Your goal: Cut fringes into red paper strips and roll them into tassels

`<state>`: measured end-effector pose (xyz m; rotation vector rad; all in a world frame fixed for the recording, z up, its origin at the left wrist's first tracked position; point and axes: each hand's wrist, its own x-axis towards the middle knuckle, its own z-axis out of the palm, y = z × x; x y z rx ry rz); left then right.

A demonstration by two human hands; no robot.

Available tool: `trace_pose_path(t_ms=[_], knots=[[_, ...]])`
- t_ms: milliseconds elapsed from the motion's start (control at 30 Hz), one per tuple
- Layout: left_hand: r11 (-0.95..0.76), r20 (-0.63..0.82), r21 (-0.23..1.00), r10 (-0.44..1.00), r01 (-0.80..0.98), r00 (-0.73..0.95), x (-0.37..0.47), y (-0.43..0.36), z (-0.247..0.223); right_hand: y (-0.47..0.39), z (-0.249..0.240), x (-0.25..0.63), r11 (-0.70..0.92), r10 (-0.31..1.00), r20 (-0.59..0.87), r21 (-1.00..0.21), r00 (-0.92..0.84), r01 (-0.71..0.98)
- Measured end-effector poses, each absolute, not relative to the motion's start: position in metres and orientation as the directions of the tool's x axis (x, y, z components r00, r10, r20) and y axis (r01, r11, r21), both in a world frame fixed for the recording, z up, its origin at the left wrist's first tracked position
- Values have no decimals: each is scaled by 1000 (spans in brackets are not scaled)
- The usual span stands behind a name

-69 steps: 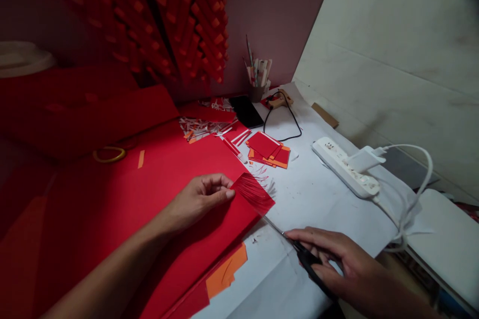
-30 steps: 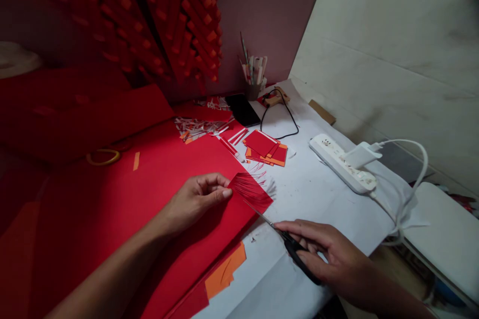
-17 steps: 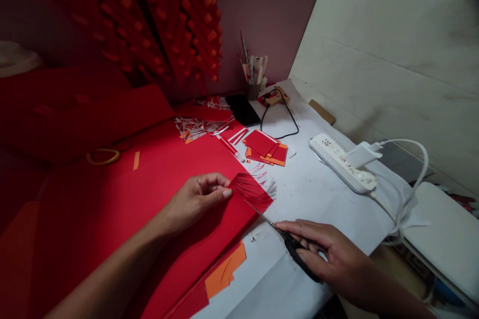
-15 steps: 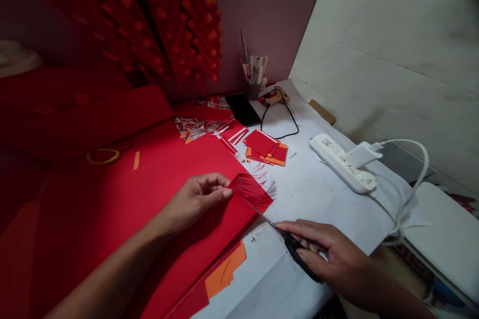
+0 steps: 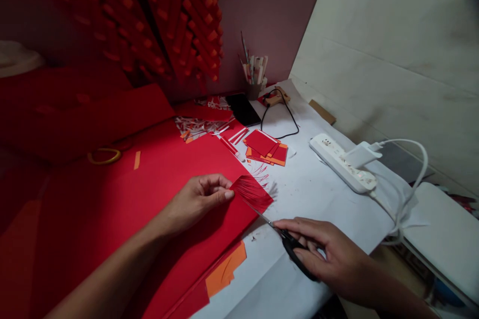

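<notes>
Between the thumb and fingers of my left hand (image 5: 209, 193) is the edge of a small red piece of paper (image 5: 250, 194), its far side cut into thin fringe strips. My right hand (image 5: 318, 249) grips the black handles of a pair of scissors (image 5: 295, 251). Their thin metal blades reach the red paper near its lower edge, just right of my left fingertips. Beneath both lies a large red sheet (image 5: 149, 209). Some orange paper pieces (image 5: 226, 269) stick out from under its right edge.
Red and orange cards (image 5: 265, 147) lie stacked beyond my hands, near shredded paper scraps (image 5: 202, 124) and a black phone-like slab (image 5: 243, 109). A cup of brushes (image 5: 254, 75) stands at the back. On the right is a white power strip (image 5: 342, 162) with a plugged-in charger (image 5: 362, 154).
The scissors' handles have tilted slightly and shifted a little left with my right hand. My left hand and the fringed paper have hardly moved.
</notes>
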<state>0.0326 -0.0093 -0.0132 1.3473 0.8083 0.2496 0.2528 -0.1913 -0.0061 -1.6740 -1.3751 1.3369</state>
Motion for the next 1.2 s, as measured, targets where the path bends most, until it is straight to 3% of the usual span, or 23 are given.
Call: trace_pose_path(t_ms=[1200], knots=[[208,-379,924,600,319,704,33,-9,-14,-185,-8,251,-256,955,-295,-882,-41,395]])
